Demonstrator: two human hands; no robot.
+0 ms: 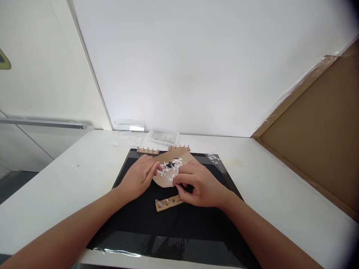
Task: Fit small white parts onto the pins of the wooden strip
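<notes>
A brown paper sheet (161, 182) lies on the black mat, bearing a scatter of small white pieces (177, 163) and a few dark bits (169, 164). Over the sheet's left edge my left hand (139, 175) is closed, its thumb and finger pressed together; whatever sits between them is hidden. My right hand (202, 184) pinches at the lower right of the sheet, with something too small to name at its fingertips. Just below it is a tan strip (161, 206) with small metal studs and whitish bits on it. The right hand covers the strip's right end.
Two more tan strips with upright metal pins (148, 151) stand at the back of the black mat (157, 228). Behind are a clear plastic tray (163, 138) and plastic bags (126, 139). White pieces on a dark card (214, 158) lie back right. Cardboard (316, 123) walls the right side.
</notes>
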